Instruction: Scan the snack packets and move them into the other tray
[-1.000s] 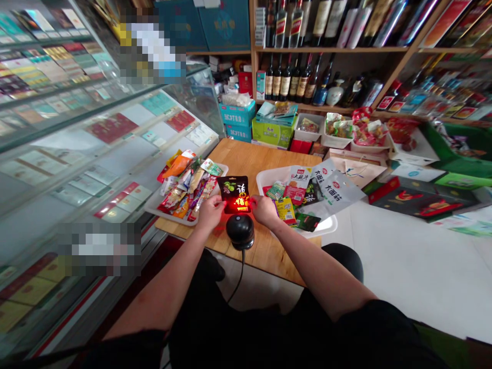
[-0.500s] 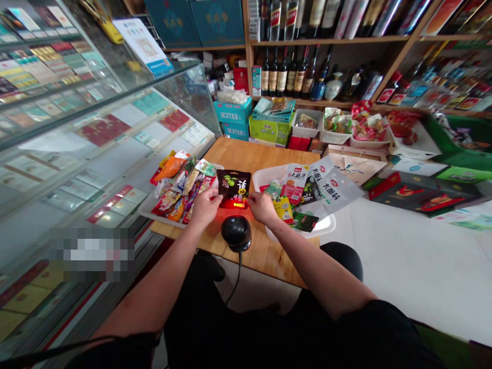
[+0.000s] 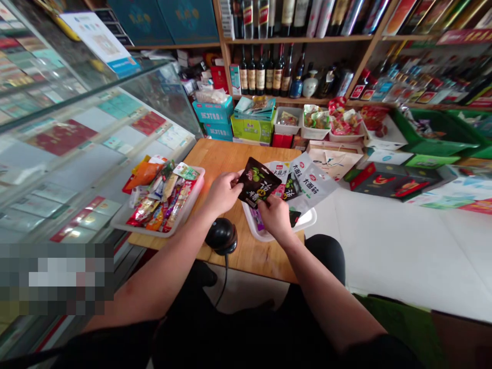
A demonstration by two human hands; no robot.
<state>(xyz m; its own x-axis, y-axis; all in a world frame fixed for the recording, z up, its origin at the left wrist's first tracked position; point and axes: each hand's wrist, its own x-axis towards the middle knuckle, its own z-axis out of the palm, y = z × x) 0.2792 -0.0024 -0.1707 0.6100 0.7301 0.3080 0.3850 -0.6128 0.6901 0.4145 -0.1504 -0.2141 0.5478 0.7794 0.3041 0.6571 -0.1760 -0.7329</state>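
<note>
left grip (image 3: 226, 193) and right grip (image 3: 275, 217) pinch a black packet (image 3: 258, 180) above a wooden table (image 3: 215, 154), bottle-lined shelves (image 3: 288, 40) beyond.

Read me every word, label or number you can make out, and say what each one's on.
"话" and "糖": black pouch in the right hand; the character between is unclear.
"大面筋": front grey pouch on the right white tray.
"大面": second grey pouch behind it, partly covered.
Too small, blurred or covered: the rest, including teal boxes, dark bottles, counter sign.
</note>
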